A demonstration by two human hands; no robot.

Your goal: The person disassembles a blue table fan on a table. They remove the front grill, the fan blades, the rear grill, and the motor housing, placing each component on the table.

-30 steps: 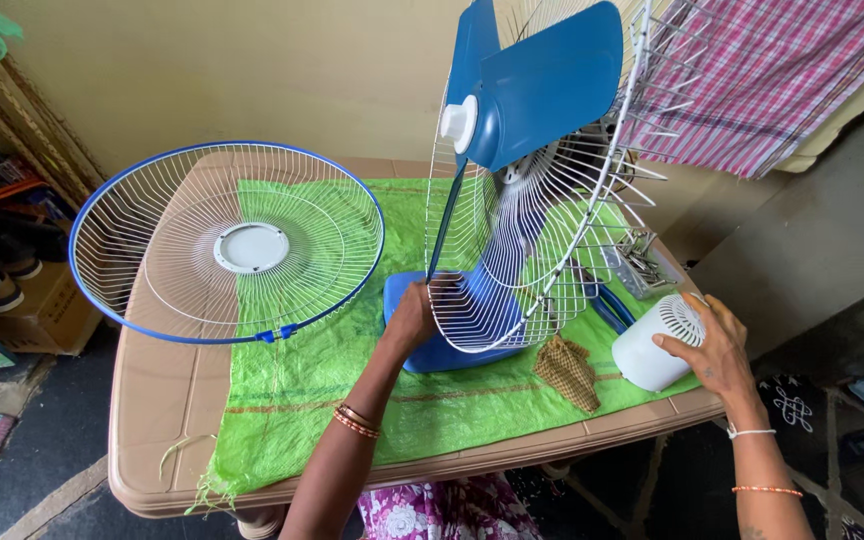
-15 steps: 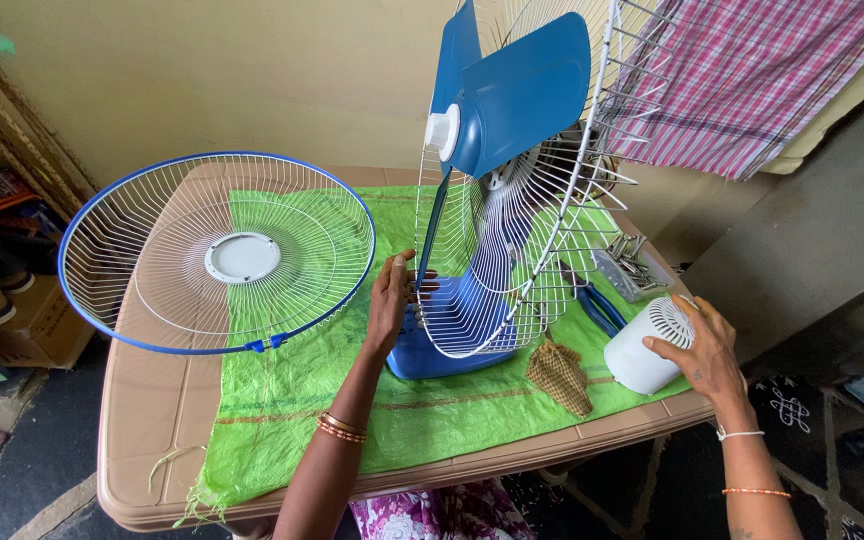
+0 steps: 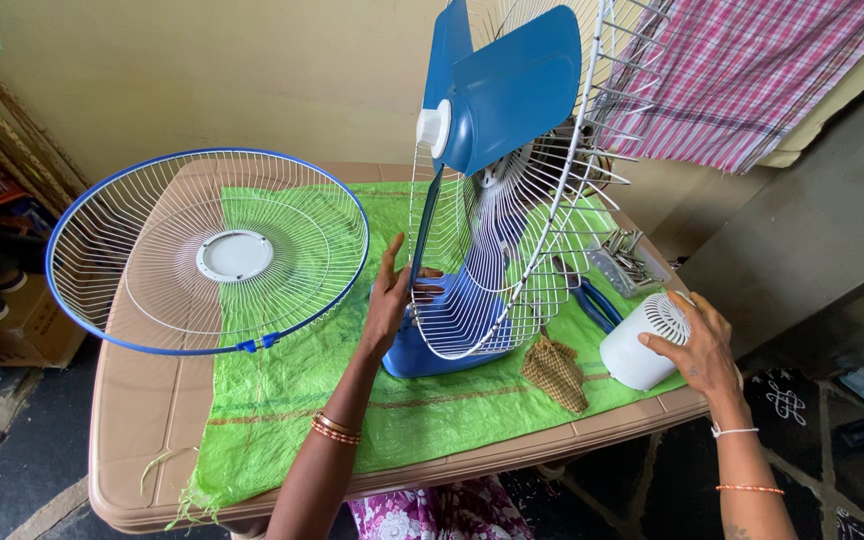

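Working hands: the left hand (image 3: pixel 390 295) reaches up to the rear guard (image 3: pixel 512 200), the right hand (image 3: pixel 697 345) rests on the white motor cover (image 3: pixel 642 345).
Left fingers: spread and mostly straight, tips touching the rim wires at the guard's lower left edge; not closed round them.
Right fingers: spread and curved over the vented end of the motor cover, gripping it loosely where it lies on the green mat (image 3: pixel 292 400).
Fan: the blue base (image 3: pixel 422 355) sits on the desk (image 3: pixel 142 430) just below the left fingers; the blue blades (image 3: pixel 507 85) are mounted above them, inside the guard.
Front guard: the blue-rimmed front guard (image 3: pixel 207 250) lies off the fan, well left of the left fingers, overhanging the desk edge.
Small items: a brown cloth (image 3: pixel 555 372) lies between the two hands; blue-handled pliers (image 3: pixel 592 300) and a tray of metal parts (image 3: pixel 627 262) sit beyond the right fingers.
Progress: judging by the layout, the fan is partly apart, with front guard and motor cover off while blades and rear guard remain fitted.
Change: a second ago the left hand was lower, on the base; it has risen to the guard rim and its fingers have opened. The right hand stays on the cover.
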